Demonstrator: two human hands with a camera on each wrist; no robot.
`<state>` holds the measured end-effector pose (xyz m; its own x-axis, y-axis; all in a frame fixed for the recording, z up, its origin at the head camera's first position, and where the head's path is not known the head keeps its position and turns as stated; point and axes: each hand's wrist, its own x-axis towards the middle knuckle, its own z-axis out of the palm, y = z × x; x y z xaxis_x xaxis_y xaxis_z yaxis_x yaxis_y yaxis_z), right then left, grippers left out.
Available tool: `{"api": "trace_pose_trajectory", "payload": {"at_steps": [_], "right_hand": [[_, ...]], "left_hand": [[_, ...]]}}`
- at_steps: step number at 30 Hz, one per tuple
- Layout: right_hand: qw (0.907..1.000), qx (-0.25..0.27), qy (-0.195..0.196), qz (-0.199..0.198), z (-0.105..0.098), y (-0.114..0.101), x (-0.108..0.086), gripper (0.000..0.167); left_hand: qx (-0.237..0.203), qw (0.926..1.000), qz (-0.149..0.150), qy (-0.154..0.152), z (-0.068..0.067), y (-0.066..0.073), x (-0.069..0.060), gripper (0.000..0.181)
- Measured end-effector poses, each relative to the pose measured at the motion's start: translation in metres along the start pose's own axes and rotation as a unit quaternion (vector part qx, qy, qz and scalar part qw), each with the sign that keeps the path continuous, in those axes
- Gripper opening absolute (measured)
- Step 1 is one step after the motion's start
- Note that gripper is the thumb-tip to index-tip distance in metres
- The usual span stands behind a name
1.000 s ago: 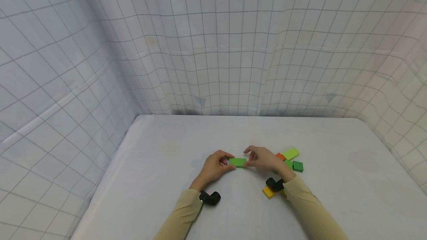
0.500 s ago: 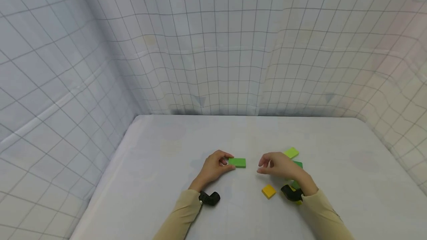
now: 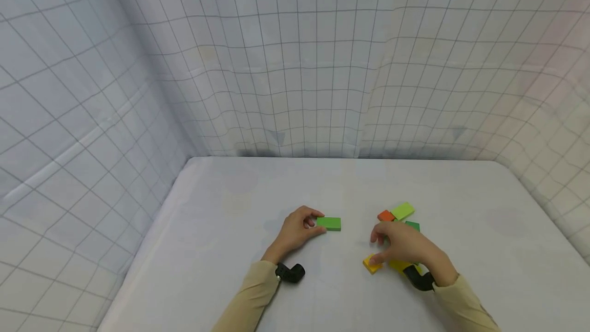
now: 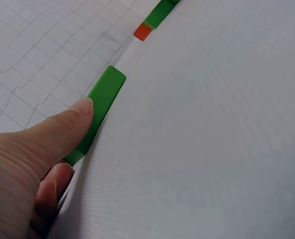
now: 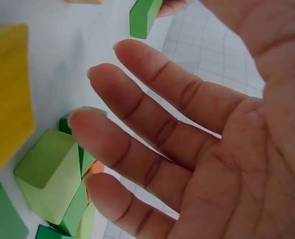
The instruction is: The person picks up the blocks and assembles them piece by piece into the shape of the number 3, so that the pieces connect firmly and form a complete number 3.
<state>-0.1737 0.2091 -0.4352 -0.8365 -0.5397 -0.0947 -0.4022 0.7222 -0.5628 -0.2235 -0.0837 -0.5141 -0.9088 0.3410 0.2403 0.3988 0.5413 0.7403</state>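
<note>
On the white table in the head view, my left hand (image 3: 295,227) pinches the left end of a green rectangular block (image 3: 329,224). The left wrist view shows the thumb lying along the side of this green block (image 4: 105,92). My right hand (image 3: 407,244) hovers over the loose blocks, fingers relaxed and apart in the right wrist view. Its thumb is close to a small orange-yellow block (image 3: 371,265); whether they touch I cannot tell. A yellow block (image 3: 398,266) lies partly hidden under that hand.
Beyond the right hand lie a red-orange block (image 3: 386,215), a lime block (image 3: 403,211) and a dark green block (image 3: 413,226). A light green block (image 5: 48,169) shows below the fingers in the right wrist view. Gridded white curtains (image 3: 295,65) surround the table.
My right hand has left the green block's right end, moving right and nearer the body to the yellow blocks. The left hand stays on the green block.
</note>
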Motion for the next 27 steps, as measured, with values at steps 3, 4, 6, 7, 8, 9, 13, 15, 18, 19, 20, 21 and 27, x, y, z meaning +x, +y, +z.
{"api": "trace_pose_trajectory", "payload": {"at_steps": [3, 4, 6, 7, 8, 9, 13, 15, 18, 19, 20, 21, 27], "right_hand": [[1.0, -0.008, 0.001, -0.001, 0.001, -0.003, 0.001, 0.042], [0.9999, -0.014, 0.0, -0.003, 0.002, -0.004, 0.002, 0.043], [0.9997, -0.022, -0.002, -0.007, 0.003, -0.004, 0.003, 0.044], [0.9996, -0.025, -0.003, -0.008, 0.004, -0.004, 0.004, 0.045], [0.9995, -0.029, -0.005, -0.008, 0.005, -0.005, 0.005, 0.046], [0.9994, -0.032, -0.006, -0.008, 0.006, -0.005, 0.006, 0.046], [0.999, -0.043, -0.009, -0.006, 0.009, -0.005, 0.01, 0.048], [0.9987, -0.049, -0.007, -0.007, 0.011, -0.005, 0.012, 0.048], [0.9983, -0.057, -0.004, -0.009, 0.013, -0.006, 0.015, 0.048], [0.9983, -0.057, -0.003, -0.008, 0.014, -0.006, 0.016, 0.048], [0.9983, -0.057, -0.003, -0.007, 0.014, -0.006, 0.017, 0.048], [0.9984, -0.057, -0.003, -0.006, 0.015, -0.006, 0.018, 0.047], [0.9989, -0.045, -0.009, -0.009, 0.016, -0.005, 0.025, 0.045]], "left_hand": [[-0.002, 1.0, 0.0, 0.0, -0.002, -0.002, 0.003, 0.033], [-0.003, 1.0, 0.0, 0.0, -0.003, -0.003, 0.004, 0.033], [-0.002, 1.0, 0.001, 0.0, -0.004, -0.005, 0.006, 0.033], [-0.003, 1.0, 0.004, 0.0, -0.005, -0.006, 0.006, 0.033], [-0.003, 1.0, 0.006, 0.0, -0.005, -0.007, 0.007, 0.033], [-0.004, 1.0, 0.007, -0.001, -0.006, -0.008, 0.008, 0.033], [-0.009, 0.9999, 0.014, -0.001, -0.008, -0.011, 0.01, 0.033], [-0.011, 0.9998, 0.015, -0.003, -0.009, -0.013, 0.012, 0.033], [-0.013, 0.9997, 0.018, -0.005, -0.011, -0.015, 0.014, 0.033], [-0.013, 0.9997, 0.018, -0.006, -0.012, -0.015, 0.015, 0.033], [-0.014, 0.9997, 0.019, -0.007, -0.012, -0.016, 0.016, 0.033], [-0.013, 0.9997, 0.02, -0.007, -0.012, -0.017, 0.017, 0.033], [-0.016, 0.9995, 0.025, -0.009, -0.015, -0.023, 0.022, 0.033]]}}
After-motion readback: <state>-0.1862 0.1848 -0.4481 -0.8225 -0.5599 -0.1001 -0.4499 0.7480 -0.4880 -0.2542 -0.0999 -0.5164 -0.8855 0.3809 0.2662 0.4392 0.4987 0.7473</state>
